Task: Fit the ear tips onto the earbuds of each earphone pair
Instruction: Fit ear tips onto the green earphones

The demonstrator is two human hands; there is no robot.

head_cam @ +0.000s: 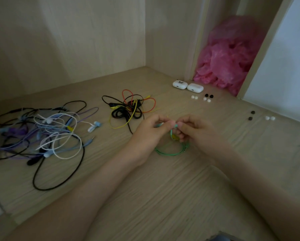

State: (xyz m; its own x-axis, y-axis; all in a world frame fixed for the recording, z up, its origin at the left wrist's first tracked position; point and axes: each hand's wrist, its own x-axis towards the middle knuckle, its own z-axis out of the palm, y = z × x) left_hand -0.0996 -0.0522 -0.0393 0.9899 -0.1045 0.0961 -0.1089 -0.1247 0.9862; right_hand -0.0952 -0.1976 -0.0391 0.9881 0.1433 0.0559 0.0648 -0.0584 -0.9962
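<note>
Forearms reach in from the near edge over wooden surface. Left hand and right hand meet mid-scene, fingertips pinching one bud end of green earphone, cable looped just below. Tip hidden by fingers, likely being pushed on. Next: seat it, then do the second bud. Spare ear tips lie far right.
</note>
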